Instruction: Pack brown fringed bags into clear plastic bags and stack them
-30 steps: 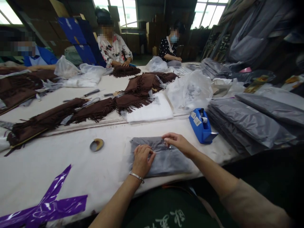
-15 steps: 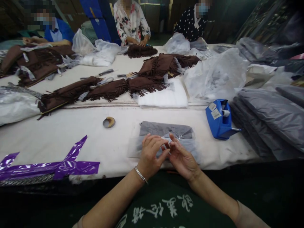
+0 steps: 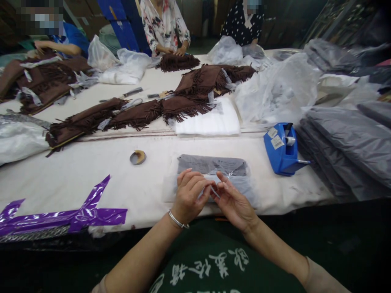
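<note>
A folded grey item in a clear plastic bag (image 3: 210,163) lies flat on the table in front of me, with faint print on its upper part. Just over its lower half, my left hand (image 3: 192,194) is closed in a pinch, thumb against fingers. My right hand (image 3: 233,203) meets it there, its fingertips bent together against the left ones while one finger points up. Whatever sits between the fingertips is too small to make out. To the right stands a blue tape dispenser (image 3: 278,152).
A tape roll core (image 3: 138,157) lies left of the bag. Purple tape (image 3: 61,217) runs along the front edge. Brown fringed pieces (image 3: 137,114) stretch across the middle. Stacked grey bagged items (image 3: 345,150) fill the right side. Several people work across the table.
My hands stay over the bag, the left having moved slightly left and its fingertips drawn closer to the right's. The whole view has shifted a little.
</note>
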{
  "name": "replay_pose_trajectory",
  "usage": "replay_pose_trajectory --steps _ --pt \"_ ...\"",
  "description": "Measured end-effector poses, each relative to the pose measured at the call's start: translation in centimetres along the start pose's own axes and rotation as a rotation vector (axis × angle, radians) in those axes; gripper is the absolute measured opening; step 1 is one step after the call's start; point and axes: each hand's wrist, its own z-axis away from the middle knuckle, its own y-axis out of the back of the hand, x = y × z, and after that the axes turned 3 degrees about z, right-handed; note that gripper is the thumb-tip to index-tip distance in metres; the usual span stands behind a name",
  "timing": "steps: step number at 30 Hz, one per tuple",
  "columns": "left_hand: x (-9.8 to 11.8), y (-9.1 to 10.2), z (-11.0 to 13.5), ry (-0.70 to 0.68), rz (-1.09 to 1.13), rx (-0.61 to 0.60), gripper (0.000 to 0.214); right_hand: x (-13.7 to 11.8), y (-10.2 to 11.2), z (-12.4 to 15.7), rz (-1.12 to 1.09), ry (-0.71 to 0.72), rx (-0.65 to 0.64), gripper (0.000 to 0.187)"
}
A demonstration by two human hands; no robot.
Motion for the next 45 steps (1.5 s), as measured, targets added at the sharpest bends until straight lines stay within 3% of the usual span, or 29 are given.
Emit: replay_pose_trajectory --steps 4,8,18,29,33,38,45 --pt "-0.2 0.9 -0.3 0.046 0.059 -0.076 0.008 0.2 0.0 0.0 0.021 -0.007 0.000 0.037" --pt "0.4 0.6 0.1 0.125 0.130 -0.145 0.016 0.5 -0.2 -0.2 0.075 0.015 0.012 0.035" --pt "0.6 0.1 0.6 0.208 0.233 -0.194 0.009 0.8 -0.6 0.0 0.162 0.084 0.026 0.034" --pt "0.1 1.1 0.1 0.241 0.248 -0.098 0.008 0.5 -0.3 0.2 0.159 0.067 0.028 0.037" --pt "-0.1 1.4 0.0 0.239 0.256 -0.134 0.006 0.5 -0.2 0.2 0.119 0.060 0.032 0.035" --pt "0.6 0.7 0.4 0.254 0.266 -0.207 0.015 0.6 -0.4 0.1 0.100 0.044 0.024 0.033" --pt "0.6 -0.3 0.2 0.242 0.252 -0.177 0.011 0.7 -0.7 0.2 0.150 0.028 0.050 0.033"
